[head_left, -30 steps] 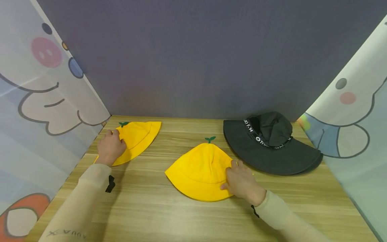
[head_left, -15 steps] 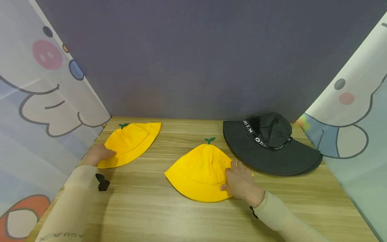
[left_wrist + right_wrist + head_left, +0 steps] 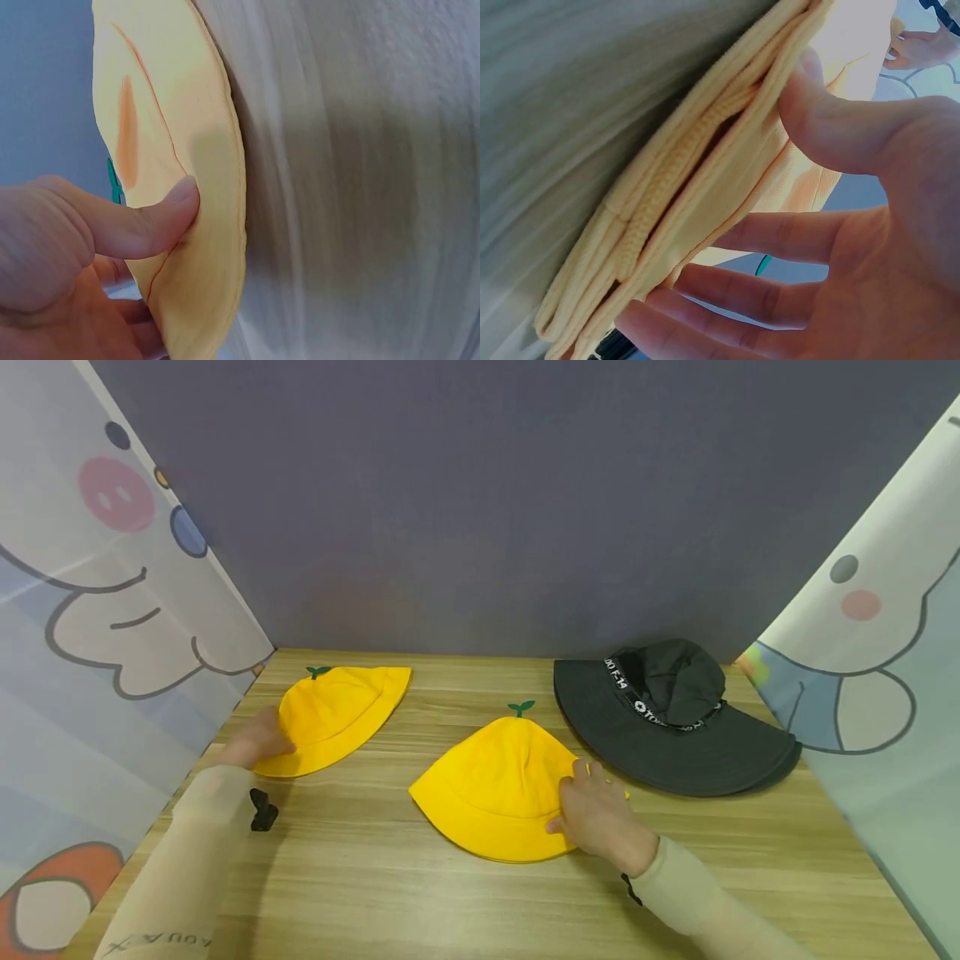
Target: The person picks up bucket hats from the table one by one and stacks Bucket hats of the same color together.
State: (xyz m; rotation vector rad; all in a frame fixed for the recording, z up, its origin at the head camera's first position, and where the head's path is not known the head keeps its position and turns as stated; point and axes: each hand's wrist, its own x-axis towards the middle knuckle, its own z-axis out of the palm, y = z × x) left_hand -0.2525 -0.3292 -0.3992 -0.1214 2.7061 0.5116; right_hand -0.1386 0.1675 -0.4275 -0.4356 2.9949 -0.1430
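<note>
At the far left of the table, a yellow bucket hat (image 3: 330,714) lies flattened, a green sprout on its crown. My left hand (image 3: 258,739) holds its left end, thumb pressed on the brim in the left wrist view and fingers bent along the edge behind. A second, matching yellow bucket hat (image 3: 495,785) lies flat in the middle, brim towards me. Over its right end rests my right hand (image 3: 600,810). In the right wrist view, the thumb and rather straight fingers (image 3: 780,236) are spread apart against the fabric, beside the layered brim edges.
A dark grey wide-brimmed hat (image 3: 678,727) with a lettered band lies at the back right, close to the middle hat. A grey panel (image 3: 480,510) stands along the back of the wooden table (image 3: 375,893). Cartoon-printed sheets (image 3: 120,610) flank both sides.
My left hand moves from over the left hat to its left end, then shifts slightly right, and that hat slides a little right with it. My right hand and the middle hat stay put.
</note>
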